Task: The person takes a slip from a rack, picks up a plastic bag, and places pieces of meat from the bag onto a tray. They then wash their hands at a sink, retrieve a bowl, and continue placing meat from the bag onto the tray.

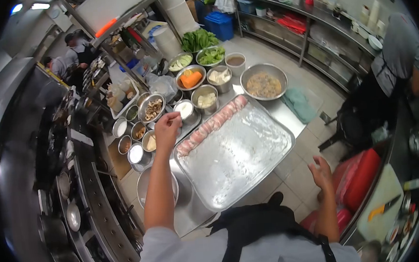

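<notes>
My left hand point(168, 128) is raised beside a metal container of white powder point(184, 108). Its fingertips are drawn together, and whatever they may pinch is too small to make out. My right hand point(320, 172) hangs in the air to the right of the tray, fingers apart and holding nothing. Between my hands lies a shallow metal tray point(241, 153) smeared with white powder. A row of pale pink raw meat pieces point(212, 124) lines its far left edge.
Around the tray stand a metal bowl of brownish mix point(264, 82), a bowl with carrots point(190, 79), sliced mushrooms point(153, 109), leafy greens point(199, 40) and a green cloth point(298, 105). A co-worker point(400, 57) stands at right. A yellow-handled knife point(376, 212) lies on a board.
</notes>
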Demonstrator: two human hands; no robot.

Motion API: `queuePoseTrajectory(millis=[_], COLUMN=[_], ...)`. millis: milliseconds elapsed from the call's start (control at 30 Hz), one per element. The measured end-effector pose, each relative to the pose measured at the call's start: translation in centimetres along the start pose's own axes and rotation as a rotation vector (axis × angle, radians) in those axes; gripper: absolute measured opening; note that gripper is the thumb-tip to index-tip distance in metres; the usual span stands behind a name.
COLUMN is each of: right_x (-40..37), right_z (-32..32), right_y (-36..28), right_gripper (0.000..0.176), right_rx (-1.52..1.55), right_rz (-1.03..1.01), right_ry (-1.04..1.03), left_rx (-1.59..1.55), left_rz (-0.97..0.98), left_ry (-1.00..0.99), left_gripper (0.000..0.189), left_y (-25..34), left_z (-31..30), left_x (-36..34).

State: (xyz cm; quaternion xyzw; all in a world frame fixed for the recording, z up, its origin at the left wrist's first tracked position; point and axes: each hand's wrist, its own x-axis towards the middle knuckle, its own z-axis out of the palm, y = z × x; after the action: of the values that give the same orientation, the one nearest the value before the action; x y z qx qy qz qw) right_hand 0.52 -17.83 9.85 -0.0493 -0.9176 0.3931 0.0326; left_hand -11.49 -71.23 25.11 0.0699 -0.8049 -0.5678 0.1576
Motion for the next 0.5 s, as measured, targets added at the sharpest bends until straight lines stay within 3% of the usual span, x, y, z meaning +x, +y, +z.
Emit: queuePoseTrajectory(millis=[133, 200, 267, 300, 433, 500], right_x=[1.2, 2.2, 3.3, 3.6, 4.0, 3.9], right_z=[-4.6, -6.3, -7.5, -8.6, -11.1, -11.4], right_y=[6.3, 9.3, 11.7, 11.7, 7.1, 7.6], right_gripper=[0.042, 0.042, 0.044, 0.044, 0.043, 0.045], right_rx=[0.038, 0.025, 0.081, 0.038, -0.032, -0.119], right_rz=[0.140, 0.160, 0.156, 0.147, 0.247, 0.151], right_ry=[0.007, 0.010, 0.078, 0.088, 0.103, 0.157], left_rx=[-0.022, 0.003, -0.041, -0.083, 0.051, 0.128], left_rz=[-0.111, -0.354, -0.428, -0.508, -0.522, -0.598], left_ry=[0.023, -0.041, 0.045, 0.124, 0.185, 0.200], left_gripper=[0.032, 0.045, 0.047, 0.050, 0.056, 0.053], left_y=[-0.6, -1.8, -3.4, -4.1, -8.1, -9.2], left_z=[4.8, 5.6, 6.1, 6.4, 6.7, 6.9], left_x=[8.5, 12.3, 16.0, 17.8, 24.4, 26.0])
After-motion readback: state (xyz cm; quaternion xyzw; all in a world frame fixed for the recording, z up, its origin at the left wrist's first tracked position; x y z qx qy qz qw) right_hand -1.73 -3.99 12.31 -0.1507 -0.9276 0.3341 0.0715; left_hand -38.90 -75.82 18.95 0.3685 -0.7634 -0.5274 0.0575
